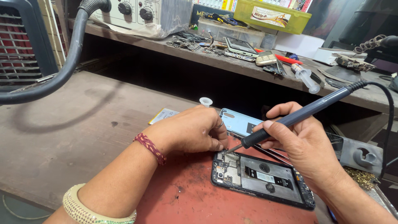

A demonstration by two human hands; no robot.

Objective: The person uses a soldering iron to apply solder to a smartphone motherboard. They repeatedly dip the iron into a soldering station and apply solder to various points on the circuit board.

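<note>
An opened phone (265, 178) with its circuit board bare lies on a red mat (182, 199). My right hand (302, 143) grips a dark soldering iron (306, 112), its tip touching the board's top left corner. My left hand (195, 130) rests fingertips down at that same corner, fingers pinched close to the iron's tip; whether it holds something small I cannot tell. A light blue back cover (238, 120) lies just behind the phone.
A black hose (68, 58) curves over the wooden bench (74, 124) at left. A raised shelf (232, 62) behind carries a control unit, phones, a syringe and loose parts. An iron stand (362, 155) sits at right. A white cap (206, 101) stands behind my left hand.
</note>
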